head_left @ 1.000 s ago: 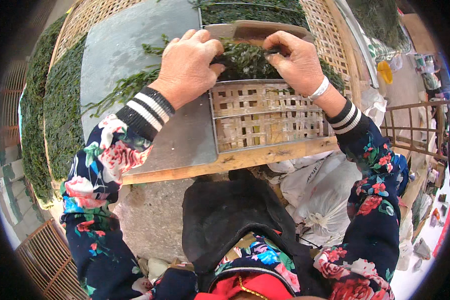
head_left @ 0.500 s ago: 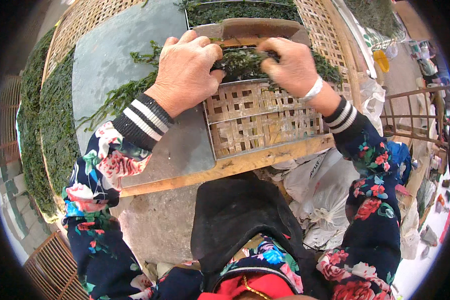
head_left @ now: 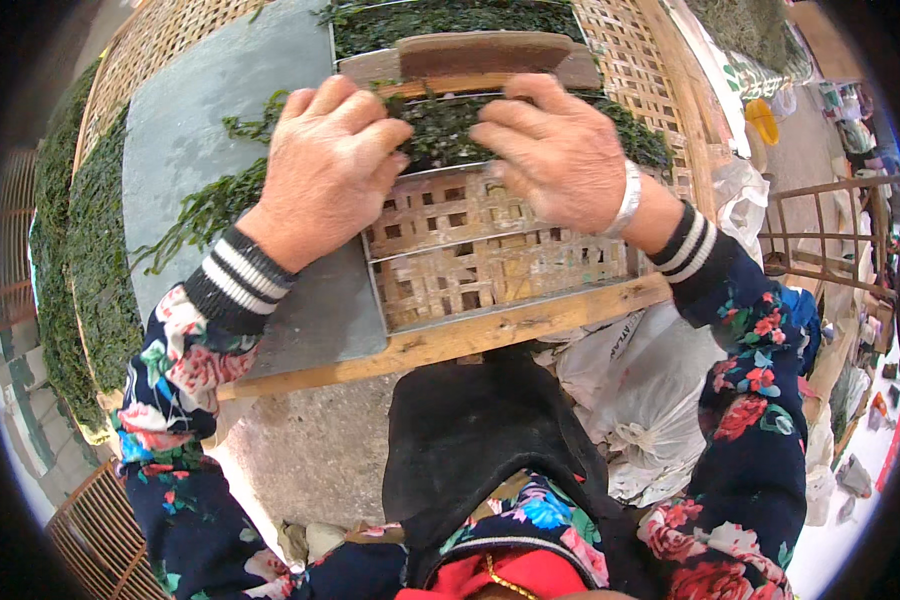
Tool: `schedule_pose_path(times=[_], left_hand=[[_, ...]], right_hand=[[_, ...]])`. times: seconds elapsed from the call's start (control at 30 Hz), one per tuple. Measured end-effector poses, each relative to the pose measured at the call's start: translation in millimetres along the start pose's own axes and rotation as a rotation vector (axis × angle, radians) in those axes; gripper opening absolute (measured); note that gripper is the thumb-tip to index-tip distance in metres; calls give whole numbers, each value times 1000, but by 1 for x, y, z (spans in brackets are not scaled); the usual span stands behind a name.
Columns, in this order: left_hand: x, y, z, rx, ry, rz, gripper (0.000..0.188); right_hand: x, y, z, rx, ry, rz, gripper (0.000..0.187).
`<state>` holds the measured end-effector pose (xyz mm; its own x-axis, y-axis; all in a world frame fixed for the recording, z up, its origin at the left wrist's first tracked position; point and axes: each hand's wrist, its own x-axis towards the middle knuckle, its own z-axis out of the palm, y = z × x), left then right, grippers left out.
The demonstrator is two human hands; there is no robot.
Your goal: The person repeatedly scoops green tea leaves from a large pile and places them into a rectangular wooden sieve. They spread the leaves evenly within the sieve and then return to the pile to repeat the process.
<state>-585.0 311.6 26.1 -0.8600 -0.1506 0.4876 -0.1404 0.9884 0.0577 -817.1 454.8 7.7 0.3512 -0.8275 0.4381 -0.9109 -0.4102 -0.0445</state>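
Both my hands are bent over a bundle of dark green strands (head_left: 440, 130), which lies in a long narrow slot just to the right of the grey board (head_left: 195, 125). Its loose ends (head_left: 195, 215) spill leftward onto that board. My left hand (head_left: 325, 165) is over the bundle's left part, beside the board's right edge, fingers curled down and thumb close to them. My right hand (head_left: 560, 150) sits farther from the board, fingers hooked down to the greens. The backs of my hands hide most of the contact, so I can't honestly say whether either one is pinching the strands or only pressing on them.

Right of the board and nearer me is a woven lattice (head_left: 500, 240), bare between thin metal strips; on the slot's far side lies a brown wooden piece (head_left: 485, 55), also right of the board.

I judge these strands light and limp, probably damp and a bit slippery, with thin ends that could tear or slide out if tugged singly. They should pack down easily under fingertips but won't keep a shape alone. I'd take hold across the thick middle, several strands together, thumb against bent fingers, rather than by the stragglers on the board.
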Motion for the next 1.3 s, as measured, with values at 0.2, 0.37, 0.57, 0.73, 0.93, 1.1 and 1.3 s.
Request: schedule_pose_path(times=[0.2,0.37,0.57,0.73,0.93,1.1,1.3], left_hand=[[2,12,-3,-26,-16,-97,17],[5,14,-1,-18,-42,-157,15],[-6,9,-3,65,-4,-230,13],[-9,9,1,16,39,-266,19],[-17,4,-2,-43,110,-285,21],[-20,2,2,-8,37,-264,20],[-17,8,0,41,-4,-209,24]], right_hand=[[-59,52,-32,-36,24,67,25],[-61,56,-28,58,19,80,27],[-31,45,-29,76,21,-21,25],[21,8,-3,209,-48,-122,44],[51,-9,29,151,-141,-187,54],[40,7,18,-32,-171,-275,58],[-5,43,-9,-83,-226,-210,54]])
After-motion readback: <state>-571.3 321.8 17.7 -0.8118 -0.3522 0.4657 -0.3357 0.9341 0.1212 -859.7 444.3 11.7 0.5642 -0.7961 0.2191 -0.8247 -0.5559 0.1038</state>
